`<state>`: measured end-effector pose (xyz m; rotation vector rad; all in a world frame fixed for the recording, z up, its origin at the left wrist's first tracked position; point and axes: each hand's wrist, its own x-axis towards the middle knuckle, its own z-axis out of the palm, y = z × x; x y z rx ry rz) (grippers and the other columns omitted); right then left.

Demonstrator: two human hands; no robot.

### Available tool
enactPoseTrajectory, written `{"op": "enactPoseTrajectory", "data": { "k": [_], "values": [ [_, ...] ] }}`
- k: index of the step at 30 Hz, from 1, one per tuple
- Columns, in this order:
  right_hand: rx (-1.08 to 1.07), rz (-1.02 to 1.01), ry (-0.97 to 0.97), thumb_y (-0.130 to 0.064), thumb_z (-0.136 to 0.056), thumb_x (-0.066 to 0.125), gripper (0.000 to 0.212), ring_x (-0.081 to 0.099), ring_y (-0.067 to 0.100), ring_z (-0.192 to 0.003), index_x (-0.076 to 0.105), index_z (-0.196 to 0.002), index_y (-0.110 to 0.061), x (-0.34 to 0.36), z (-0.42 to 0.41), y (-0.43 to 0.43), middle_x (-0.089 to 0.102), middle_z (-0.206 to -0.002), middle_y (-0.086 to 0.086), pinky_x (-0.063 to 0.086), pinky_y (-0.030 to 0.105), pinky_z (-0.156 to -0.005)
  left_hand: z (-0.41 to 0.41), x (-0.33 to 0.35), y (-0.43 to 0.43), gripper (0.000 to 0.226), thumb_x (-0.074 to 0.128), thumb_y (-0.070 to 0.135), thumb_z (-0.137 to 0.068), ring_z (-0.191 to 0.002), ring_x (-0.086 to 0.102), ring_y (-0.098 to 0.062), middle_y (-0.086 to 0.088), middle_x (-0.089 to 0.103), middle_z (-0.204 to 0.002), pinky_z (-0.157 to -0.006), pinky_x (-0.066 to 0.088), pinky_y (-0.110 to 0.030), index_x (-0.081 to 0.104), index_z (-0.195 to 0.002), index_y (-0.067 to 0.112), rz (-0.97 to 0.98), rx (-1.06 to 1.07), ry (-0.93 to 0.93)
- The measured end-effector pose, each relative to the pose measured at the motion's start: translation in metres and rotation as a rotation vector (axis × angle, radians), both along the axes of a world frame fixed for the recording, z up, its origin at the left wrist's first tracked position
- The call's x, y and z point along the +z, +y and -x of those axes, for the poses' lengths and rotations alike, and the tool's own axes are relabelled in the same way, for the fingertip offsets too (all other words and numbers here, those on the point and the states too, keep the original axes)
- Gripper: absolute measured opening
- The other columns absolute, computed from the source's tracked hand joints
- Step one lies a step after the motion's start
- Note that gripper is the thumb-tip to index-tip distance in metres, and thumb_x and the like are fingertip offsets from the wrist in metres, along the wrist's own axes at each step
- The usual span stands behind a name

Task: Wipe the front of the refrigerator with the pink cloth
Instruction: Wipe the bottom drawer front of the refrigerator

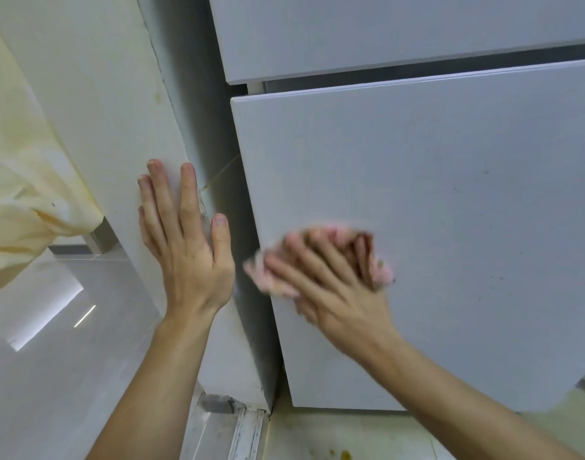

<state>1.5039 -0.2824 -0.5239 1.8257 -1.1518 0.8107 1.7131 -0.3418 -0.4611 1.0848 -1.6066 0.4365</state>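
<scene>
Pink cloth (384,272) ×1 (blurred) | right hand (334,277) flat, pressing it on refrigerator (417,194) | left hand (185,247) flat

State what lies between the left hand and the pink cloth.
Head view: only a shadowed gap and the edge of the refrigerator door separate the left hand from the pink cloth.

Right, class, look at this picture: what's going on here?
A person is wiping a refrigerator. The right hand presses a pink cloth flat against the lower door, near its left edge; both are motion-blurred. The left hand rests flat on the white wall alongside. Dark specks show on the door further right.
</scene>
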Motion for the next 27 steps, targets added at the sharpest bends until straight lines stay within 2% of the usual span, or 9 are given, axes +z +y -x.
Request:
{"op": "enactPoseTrajectory", "data": {
  "k": [3,6,9,12,17,22,24,25,27],
  "values": [
    [-0.011,0.175,-0.217,-0.039,-0.111,0.046,0.049,0.024,0.033,-0.158,0.045,-0.158,-0.028,0.094,-0.029,-0.013,0.034,-0.167,0.009,-0.001,0.053,-0.131,0.0,-0.002,0.002,0.062,0.032,0.029,-0.108,-0.161,0.001,-0.038,-0.021,0.006,-0.173,-0.127,0.006,-0.062,0.018,-0.166,0.014,-0.004,0.016,0.016],
    [-0.075,0.249,-0.293,-0.051,-0.111,0.039,0.053,0.026,0.036,-0.158,0.043,-0.16,-0.031,0.147,-0.053,-0.023,0.035,-0.168,0.01,0.006,0.06,-0.129,-0.003,0.002,0.0,0.059,0.028,0.027,-0.11,-0.161,0.004,-0.039,-0.023,0.009,-0.173,-0.127,0.008,-0.063,0.019,-0.166,0.011,0.042,0.011,0.017],
    [-0.026,0.285,-0.236,-0.044,-0.11,0.047,0.051,0.017,0.031,-0.161,0.046,-0.158,-0.027,0.123,-0.046,-0.022,0.032,-0.169,0.008,-0.005,0.051,-0.13,-0.005,0.005,-0.003,0.057,0.028,0.021,-0.11,-0.16,0.007,-0.037,-0.025,0.013,-0.171,-0.127,0.011,-0.062,0.022,-0.164,0.007,0.085,0.004,0.059],
    [-0.029,0.159,-0.027,-0.038,-0.105,0.059,0.061,-0.015,0.026,-0.162,0.04,-0.162,-0.024,0.035,-0.022,-0.014,0.002,-0.173,0.006,-0.017,0.044,-0.129,0.001,0.002,-0.002,0.056,0.027,0.023,-0.111,-0.16,0.008,-0.032,-0.024,0.015,-0.171,-0.128,0.01,-0.06,0.023,-0.164,0.006,0.103,-0.005,0.068],
    [-0.1,-0.115,0.265,-0.032,-0.093,0.064,0.084,-0.002,0.018,-0.163,0.023,-0.166,-0.037,-0.078,0.027,0.015,0.01,-0.176,-0.006,-0.015,0.051,-0.129,0.008,-0.004,0.001,0.058,0.022,0.032,-0.112,-0.161,0.008,-0.034,-0.017,0.014,-0.173,-0.127,0.011,-0.061,0.023,-0.164,0.008,0.067,-0.04,0.027],
    [-0.002,-0.11,0.122,-0.025,-0.091,0.072,0.088,0.002,0.02,-0.163,0.026,-0.166,-0.034,-0.039,0.003,0.008,0.014,-0.175,-0.002,-0.001,0.05,-0.131,0.006,-0.005,0.003,0.059,0.03,0.025,-0.109,-0.162,0.009,-0.032,-0.014,0.015,-0.174,-0.127,0.014,-0.061,0.02,-0.165,0.011,0.049,-0.025,0.035],
    [0.038,0.05,0.099,-0.025,-0.103,0.059,0.07,0.004,0.026,-0.163,0.028,-0.166,-0.025,0.011,-0.026,-0.012,0.017,-0.174,0.007,-0.001,0.049,-0.132,0.003,-0.004,0.004,0.059,0.031,0.024,-0.108,-0.162,0.011,-0.03,-0.012,0.017,-0.173,-0.127,0.015,-0.061,0.02,-0.165,0.012,0.054,-0.042,0.041],
    [-0.149,0.164,0.213,-0.026,-0.108,0.05,0.061,0.005,0.027,-0.163,0.03,-0.165,-0.021,0.039,-0.04,-0.024,0.016,-0.174,0.01,-0.005,0.049,-0.132,0.003,-0.004,0.004,0.059,0.031,0.023,-0.108,-0.162,0.013,-0.029,-0.012,0.017,-0.173,-0.127,0.016,-0.06,0.021,-0.165,0.011,0.055,-0.052,0.052],
    [0.325,0.133,0.147,-0.024,-0.11,0.043,0.055,0.001,0.026,-0.162,0.035,-0.163,-0.012,0.081,-0.067,-0.03,0.012,-0.173,0.017,-0.008,0.045,-0.131,0.001,-0.004,0.005,0.058,0.03,0.023,-0.109,-0.161,0.016,-0.029,-0.013,0.019,-0.173,-0.127,0.017,-0.059,0.022,-0.164,0.007,0.063,-0.074,0.079]
  ]
}}
